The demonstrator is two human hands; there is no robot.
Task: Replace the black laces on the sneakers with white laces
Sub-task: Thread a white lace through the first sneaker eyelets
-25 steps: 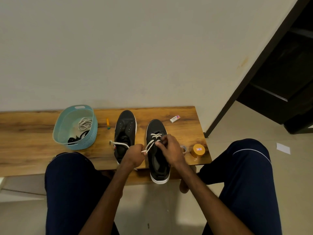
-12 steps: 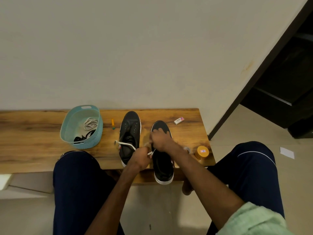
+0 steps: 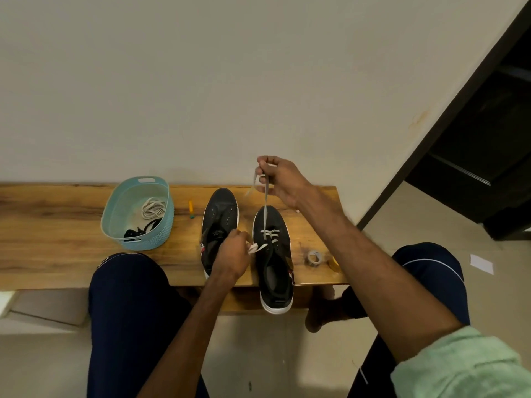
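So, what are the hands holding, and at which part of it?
Both hold the white lace of the half-laced sneaker. The right hand pinches one end, raised taut; the left hand grips the other end beside the eyelets.

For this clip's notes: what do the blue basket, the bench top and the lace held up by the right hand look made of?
Basket: likely moulded plastic, matte pale blue, with a textured wall and cut-out handles. Bench top: wood or wood-look laminate, semi-gloss; streaked grain and soft reflections show, but not which. Lace: probably woven fabric, white, a flat band below the right hand.
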